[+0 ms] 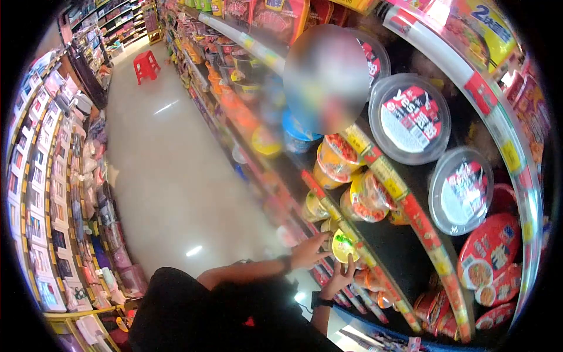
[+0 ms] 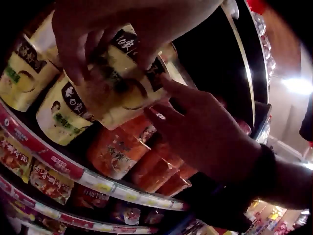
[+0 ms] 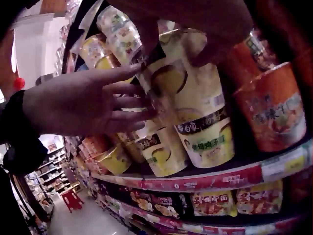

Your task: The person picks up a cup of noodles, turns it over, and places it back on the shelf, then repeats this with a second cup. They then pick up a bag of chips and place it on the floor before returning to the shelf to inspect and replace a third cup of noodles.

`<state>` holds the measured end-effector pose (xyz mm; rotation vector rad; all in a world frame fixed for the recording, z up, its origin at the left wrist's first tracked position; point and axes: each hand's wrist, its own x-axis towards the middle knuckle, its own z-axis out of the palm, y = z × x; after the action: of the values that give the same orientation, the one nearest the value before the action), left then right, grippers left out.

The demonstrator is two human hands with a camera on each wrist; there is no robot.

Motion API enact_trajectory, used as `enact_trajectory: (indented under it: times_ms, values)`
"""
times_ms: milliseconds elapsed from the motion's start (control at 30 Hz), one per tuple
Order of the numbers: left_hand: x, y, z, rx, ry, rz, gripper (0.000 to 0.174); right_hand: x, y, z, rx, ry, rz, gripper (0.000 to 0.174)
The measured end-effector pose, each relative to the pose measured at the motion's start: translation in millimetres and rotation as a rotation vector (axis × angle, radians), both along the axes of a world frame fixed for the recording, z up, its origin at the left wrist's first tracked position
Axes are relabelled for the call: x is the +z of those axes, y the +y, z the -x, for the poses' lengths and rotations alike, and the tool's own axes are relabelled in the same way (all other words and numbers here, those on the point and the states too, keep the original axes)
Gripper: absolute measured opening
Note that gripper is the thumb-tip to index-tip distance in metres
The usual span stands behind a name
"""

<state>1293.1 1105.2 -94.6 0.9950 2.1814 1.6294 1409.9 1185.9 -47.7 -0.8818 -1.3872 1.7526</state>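
**Held item.** A cup (image 3: 178, 83) with a yellow label is held between both hands, above the red rail (image 3: 195, 183) of a low shelf. The cup is gripped from above by the right hand (image 3: 195, 24), with the thumb and one finger curled over it. The left hand (image 3: 83, 103) is applied to the cup's side. Its fingers (image 3: 134, 103) are spread, lightly bent and closed against the cup wall, and the thumb is laid on the front. The cup is therefore grasped by the fingers of both hands, and neither hand is released. A dark band (image 3: 14, 127) is worn on each wrist.

**Position.** The cup is shown tilted, with its printed label turned outward over the rail. Whether its base rests on the goods beneath cannot be told.

**Surroundings.**
- Directly behind the rail, a row of yellow cups (image 3: 208, 142) is stood upright.
- Further along the rail, on the right hand's side, orange cups (image 3: 271, 110) are stood in the same row.
- Below the rail, flat packets (image 3: 210, 203) are displayed on the next shelf down.
- Well above the rail, in the head view, round bowls (image 1: 413, 117) with clear lids are set on edge on the higher shelves.
- Far from the rail, on the aisle floor (image 1: 170, 176), a red stool (image 1: 146, 66) is seen.
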Motion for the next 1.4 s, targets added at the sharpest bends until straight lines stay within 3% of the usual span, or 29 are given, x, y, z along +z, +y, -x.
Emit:
enact_trajectory:
  times_ms: [67, 133, 167, 233, 300, 333, 367, 400, 433, 500, 533, 600, 700, 867, 900, 1000, 1033, 1067, 1100, 1200, 1233, 1333, 1367, 1400]
  values:
    - [-7.6, 13.5, 6.0, 0.086, 0.152, -0.044, 0.069, -33.4, 19.0, 10.0, 0.015, -0.002, -0.051, 0.052]
    - [-9.5, 25.9, 16.3, 0.03, -0.012, 0.096, 0.067, -35.6, 32.3, 28.2, 0.046, -0.067, -0.088, 0.053]
    - [-18.0, 38.7, 25.2, 0.022, -0.001, 0.179, 0.067, -38.3, 27.7, 37.1, -0.009, 0.021, -0.049, 0.056]
    - [-23.0, 52.1, 31.9, 0.073, 0.019, 0.213, 0.065, 17.3, 0.8, 63.0, -0.176, -0.051, 0.173, 0.064]
    - [-15.5, 52.9, 36.0, 0.11, -0.004, 0.191, 0.061, 10.0, -12.7, 79.1, -0.3, -0.053, 0.05, 0.07]
    - [-11.4, 43.9, 38.6, 0.117, -0.033, 0.153, 0.059, -38.4, -1.8, 70.7, -0.328, -0.006, -0.146, 0.072]
    - [-22.5, 32.6, 43.9, 0.03, 0.093, 0.086, 0.056, -69.7, 11.0, 62.0, -0.28, -0.033, -0.094, 0.079]
    - [-35.8, 28.6, 53.5, -0.032, 0.102, 0.029, 0.05, -67.4, 3.3, 67.6, -0.358, -0.037, -0.26, 0.061]
    - [-42.9, 23.1, 63.7, -0.097, 0.108, -0.029, 0.045, -71.9, 1.7, 77.0, -0.373, -0.045, -0.311, 0.059]
    - [-52.6, 10.8, 86.6, -0.315, -0.12, 0.148, 0.038, -81.6, -4.1, 92.4, -0.268, -0.101, -0.224, 0.055]
    - [-64.7, 3.5, 93.1, -0.369, -0.118, -0.052, 0.044, -85.9, -9.1, 102.8, -0.199, -0.133, -0.174, 0.053]
    - [-35.6, -36.8, 129.8, -0.621, -0.264, 0.257, 0.051, -94.4, -23.3, 127.9, -0.028, -0.216, -0.089, 0.048]
    - [-22.7, -99.4, 170.8, -0.574, -0.272, 0.25, 0.056, -112.2, -53.3, 168.9, 0.247, -0.365, 0.005, 0.042]
    - [-30.1, -202.9, 264.8, -0.277, -0.182, 0.039, 0.054, -140.3, -112.2, 257.1, 0.765, -0.485, 0.023, 0.031]
    - [19.8, -238.8, 293.4, -0.26, -0.212, 0.122, 0.052, -142.6, -131.8, 278.7, 0.859, -0.496, 0.022, 0.029]
    - [-19.0, -314.9, 337.1, 0.131, -0.158, 0.213, 0.043, -146.3, -180.6, 356.0, 1.12, -0.439, -0.061, 0.023]
    - [-10.7, -343.8, 352.4, 0.249, -0.138, 0.131, 0.041, -145.8, -196.9, 380.0, 1.196, -0.398, -0.095, 0.021]
    - [2.9, -373.3, 368.3, 0.357, -0.113, 0.048, 0.039, -145.5, -217.3, 400.6, 1.248, -0.356, -0.125, 0.019]
    - [33.0, -401.9, 381.7, 0.431, -0.277, 0.073, 0.033, -121.8, -242.3, 425.7, 1.269, -0.331, -0.272, 0.013]
    - [10.5, -470.8, 408.5, 0.666, -0.335, 0.111, 0.028, -90.8, -305.1, 475.8, 1.286, -0.373, -0.299, 0.014]
    - [39.4, -490.6, 415.3, 0.686, -0.413, 0.045, 0.023, -74.2, -324.8, 496.8, 1.333, -0.39, -0.442, 0.016]
    - [22.9, -534.8, 439.9, 0.817, -0.579, -0.315, 0.019, -56.8, -377.9, 551.3, 1.41, -0.413, -0.404, 0.018]
    - [22.8, -547.7, 451.5, 0.843, -0.59, -0.323, 0.017, -88.2, -388.3, 569.6, 1.499, -0.282, -0.367, 0.021]
    - [20.9, -560.4, 467.3, 0.854, -0.568, -0.363, 0.017, -83.9, -405.9, 583.6, 1.546, -0.278, -0.344, 0.022]
